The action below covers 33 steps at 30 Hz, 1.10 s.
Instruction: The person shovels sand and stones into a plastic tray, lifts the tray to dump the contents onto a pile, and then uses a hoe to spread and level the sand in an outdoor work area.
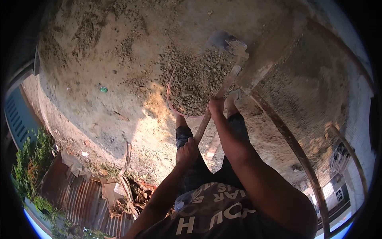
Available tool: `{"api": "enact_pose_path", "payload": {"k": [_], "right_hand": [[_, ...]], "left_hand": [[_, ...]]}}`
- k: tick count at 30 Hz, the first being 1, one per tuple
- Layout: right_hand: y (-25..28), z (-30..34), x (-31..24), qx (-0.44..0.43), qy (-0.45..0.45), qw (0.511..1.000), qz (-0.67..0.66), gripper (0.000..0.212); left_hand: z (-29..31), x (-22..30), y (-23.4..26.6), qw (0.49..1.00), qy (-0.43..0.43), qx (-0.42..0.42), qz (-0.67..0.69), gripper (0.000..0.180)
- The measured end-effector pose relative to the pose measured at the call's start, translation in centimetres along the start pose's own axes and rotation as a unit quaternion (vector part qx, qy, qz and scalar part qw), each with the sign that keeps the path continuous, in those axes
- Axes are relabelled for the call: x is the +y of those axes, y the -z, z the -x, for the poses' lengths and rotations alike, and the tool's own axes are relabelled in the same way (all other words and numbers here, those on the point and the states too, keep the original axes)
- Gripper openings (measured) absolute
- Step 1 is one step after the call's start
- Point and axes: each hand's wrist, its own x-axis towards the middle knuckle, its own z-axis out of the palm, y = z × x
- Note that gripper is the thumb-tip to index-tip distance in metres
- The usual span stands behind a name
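Both hands grip the shovel (pixel 223 85) handle, fingers wrapped: right hand (pixel 216 106) forward, nearer the blade; left hand (pixel 187 151) at the rear. Handle runs diagonally up-right; blade rests above the gravel-filled pan (pixel 172 106).

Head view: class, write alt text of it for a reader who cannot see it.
A person's two hands grip a long-handled shovel, the left hand low on the shaft and the right hand higher, its blade over a pink-rimmed pan heaped with gravel on dusty ground. Corrugated metal sheets and green plants lie at lower left.
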Motion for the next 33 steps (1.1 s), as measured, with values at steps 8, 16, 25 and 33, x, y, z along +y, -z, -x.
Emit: {"api": "enact_pose_path", "payload": {"k": [8,16,25,33], "right_hand": [[-0.6,-4.5,-3.8,-0.101,-0.009,0.929,0.355,0.022],[-3.5,0.3,15.9,0.020,0.011,0.954,0.300,0.036],[-8.1,14.2,6.5,0.062,0.024,0.943,0.326,0.049],[-12.8,30.0,15.2,-0.076,0.000,0.986,0.149,0.045]], "left_hand": [[-4.4,2.9,0.3,0.993,0.014,-0.078,0.089,0.020],[7.5,-8.6,3.0,0.988,0.012,-0.117,0.105,0.023],[9.7,-21.8,-1.2,0.973,-0.199,-0.073,0.093,0.035],[24.0,-27.1,8.2,0.980,-0.126,-0.105,0.109,0.031]]}}
